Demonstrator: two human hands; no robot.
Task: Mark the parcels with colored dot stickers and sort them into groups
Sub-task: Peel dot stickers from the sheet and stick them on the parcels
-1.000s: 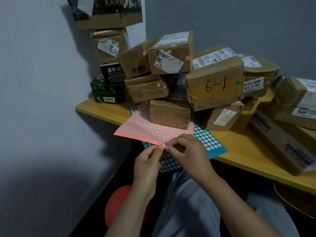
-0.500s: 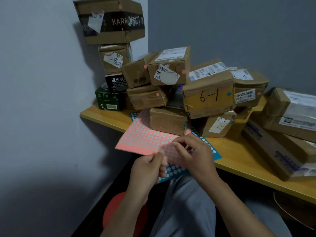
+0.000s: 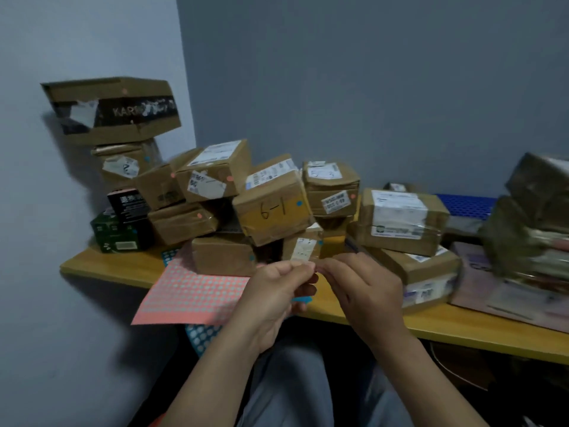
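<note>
A pink sheet of dot stickers (image 3: 191, 295) overhangs the front edge of the yellow table (image 3: 462, 326), with a blue sticker sheet (image 3: 200, 334) under it. My left hand (image 3: 274, 298) grips the pink sheet's right end, fingers curled round it. My right hand (image 3: 358, 288) meets it fingertip to fingertip; what it pinches is too small and blurred to see. Behind them stands a pile of brown cardboard parcels, several with pink or blue dots, among them one marked "6-1" (image 3: 271, 211).
A tall stack topped by a brown-and-black box (image 3: 114, 109) leans in the left corner against the wall. More parcels (image 3: 400, 220) and a blurred plastic-wrapped bundle (image 3: 535, 223) fill the table's right side. A blue crate (image 3: 465, 204) sits at the back.
My view has swung up and to the right, showing more parcels on the right. Both hands have risen together from the sheet's front edge to table height, fingertips still joined.
</note>
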